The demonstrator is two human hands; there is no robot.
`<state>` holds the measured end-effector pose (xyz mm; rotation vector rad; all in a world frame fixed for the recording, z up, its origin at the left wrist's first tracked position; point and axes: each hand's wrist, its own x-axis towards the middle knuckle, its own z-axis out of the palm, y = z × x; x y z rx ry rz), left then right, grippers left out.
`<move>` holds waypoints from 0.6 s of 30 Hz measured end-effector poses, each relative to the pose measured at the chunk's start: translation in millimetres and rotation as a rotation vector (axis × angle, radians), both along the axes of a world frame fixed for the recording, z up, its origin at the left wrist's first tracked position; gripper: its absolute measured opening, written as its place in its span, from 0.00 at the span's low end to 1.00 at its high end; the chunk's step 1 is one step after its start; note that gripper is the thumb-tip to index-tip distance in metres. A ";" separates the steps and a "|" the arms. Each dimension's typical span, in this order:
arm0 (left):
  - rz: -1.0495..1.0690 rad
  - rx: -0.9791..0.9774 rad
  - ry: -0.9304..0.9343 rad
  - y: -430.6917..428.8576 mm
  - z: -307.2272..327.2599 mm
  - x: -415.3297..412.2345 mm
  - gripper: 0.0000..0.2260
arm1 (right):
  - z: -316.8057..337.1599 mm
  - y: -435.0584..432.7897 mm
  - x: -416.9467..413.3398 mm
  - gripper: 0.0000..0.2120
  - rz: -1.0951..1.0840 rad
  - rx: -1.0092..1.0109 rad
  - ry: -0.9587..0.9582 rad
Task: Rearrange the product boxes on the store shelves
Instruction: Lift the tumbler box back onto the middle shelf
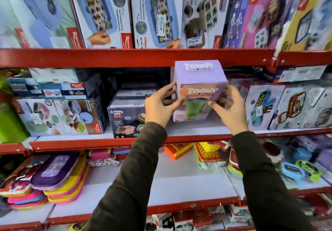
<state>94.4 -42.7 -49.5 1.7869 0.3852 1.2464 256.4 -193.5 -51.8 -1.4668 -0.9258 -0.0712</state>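
A lilac box (199,85) printed "Toony", with a green mug pictured on its front, stands on the middle shelf (188,129), its top tilted a little toward me. My left hand (159,105) grips its left side and my right hand (230,106) grips its right side. Both arms wear dark sleeves. To the left of the lilac box stands a dark "Crunchy bite" box (125,121). Further left lies a flat lunch-set box (59,116).
Large lunch-box cartons (152,13) fill the top shelf behind a red rail (125,58). Patterned boxes (287,106) stand to the right on the middle shelf. Below, stacked coloured pouches (53,177) lie left and small containers (301,169) right, with bare white shelf (179,177) between.
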 end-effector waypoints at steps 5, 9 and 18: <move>-0.008 -0.008 0.064 -3.1 -12.4 6.9 0.28 | -19.2 -0.9 12.2 0.26 -0.039 -0.041 0.016; 0.013 -0.004 0.131 -1.1 -21.1 13.5 0.28 | -31.6 -1.7 17.9 0.26 -0.052 -0.090 0.011; 0.081 -0.036 0.304 14.4 -26.8 34.3 0.29 | -33.0 17.9 21.3 0.27 -0.048 -0.181 0.047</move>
